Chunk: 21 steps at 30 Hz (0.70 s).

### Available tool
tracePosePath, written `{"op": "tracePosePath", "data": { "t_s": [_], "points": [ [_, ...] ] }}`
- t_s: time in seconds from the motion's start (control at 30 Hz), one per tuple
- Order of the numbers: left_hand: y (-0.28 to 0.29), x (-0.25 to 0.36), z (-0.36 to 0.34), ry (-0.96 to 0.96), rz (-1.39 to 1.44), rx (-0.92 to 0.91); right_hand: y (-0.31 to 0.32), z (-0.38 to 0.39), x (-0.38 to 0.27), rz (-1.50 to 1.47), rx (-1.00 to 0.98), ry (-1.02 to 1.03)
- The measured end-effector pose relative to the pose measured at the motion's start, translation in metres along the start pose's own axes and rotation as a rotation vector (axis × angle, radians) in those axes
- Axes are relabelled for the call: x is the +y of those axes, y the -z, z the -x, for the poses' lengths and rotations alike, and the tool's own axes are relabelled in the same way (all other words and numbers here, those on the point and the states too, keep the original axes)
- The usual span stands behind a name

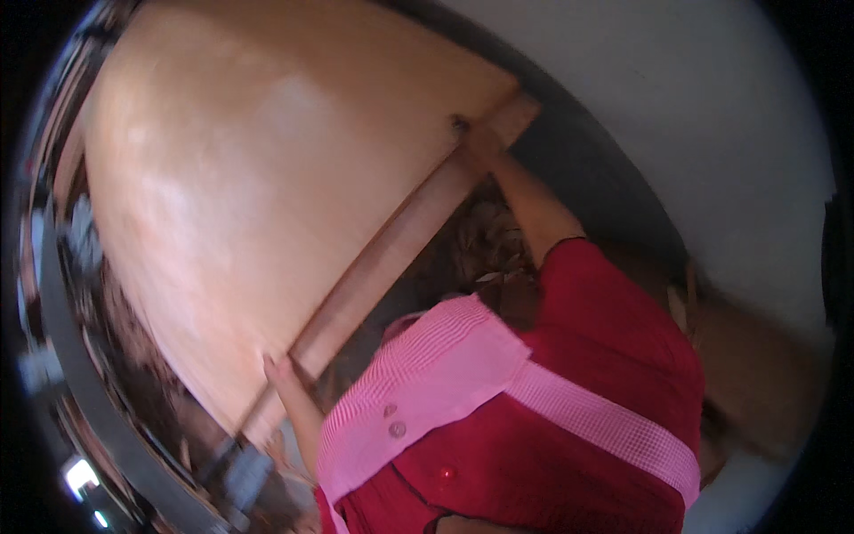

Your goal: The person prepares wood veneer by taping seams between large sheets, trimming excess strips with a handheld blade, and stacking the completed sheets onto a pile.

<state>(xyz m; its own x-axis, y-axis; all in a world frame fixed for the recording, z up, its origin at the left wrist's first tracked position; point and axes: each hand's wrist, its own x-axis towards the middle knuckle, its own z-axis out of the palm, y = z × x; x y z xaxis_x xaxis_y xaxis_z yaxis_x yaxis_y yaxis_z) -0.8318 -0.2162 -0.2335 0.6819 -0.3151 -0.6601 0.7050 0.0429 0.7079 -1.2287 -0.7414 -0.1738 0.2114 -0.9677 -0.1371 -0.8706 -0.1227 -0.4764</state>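
Observation:
A large, pale wooden board [267,178] with a smooth sheen spreads out in front of me, tilted across the view. Along its near edge runs a wooden strip [382,258]. My left hand [283,372] grips this edge toward the lower left, thumb on top and the other fingers hidden. Farther right, my right hand [483,149] is closed over the same edge near the board's far right corner. Blur softens its fingers. A small dark spot [458,124] shows on the board beside them; I cannot make out what it is.
Dry leaf-like scraps or shavings [494,240] lie below the near edge. A pale wall [694,98] rises on the right, with a brown surface [756,356] at its foot. Beyond the board on the left are a dark curved beam [76,356] and blurred clutter.

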Motion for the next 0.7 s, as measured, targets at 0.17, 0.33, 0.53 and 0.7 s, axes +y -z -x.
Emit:
{"op": "tracePosePath", "data": {
  "t_s": [0.17,0.33,0.53,0.7],
  "points": [
    [-0.057,0.005,0.000,0.056,0.319,0.093,0.004,-0.041,0.067,-0.091,0.053,0.266],
    [-0.073,-0.003,0.055,-0.111,0.113,0.582,0.029,-0.024,0.029,0.004,-0.056,0.133],
    [-0.128,-0.005,0.132,-0.864,-2.043,0.097,0.032,-0.062,0.098,-0.354,-0.038,0.337],
    [-0.148,-0.017,0.123,-0.837,-1.947,-0.084,0.134,-0.052,0.199,-0.119,0.216,0.213]
  ]
}}
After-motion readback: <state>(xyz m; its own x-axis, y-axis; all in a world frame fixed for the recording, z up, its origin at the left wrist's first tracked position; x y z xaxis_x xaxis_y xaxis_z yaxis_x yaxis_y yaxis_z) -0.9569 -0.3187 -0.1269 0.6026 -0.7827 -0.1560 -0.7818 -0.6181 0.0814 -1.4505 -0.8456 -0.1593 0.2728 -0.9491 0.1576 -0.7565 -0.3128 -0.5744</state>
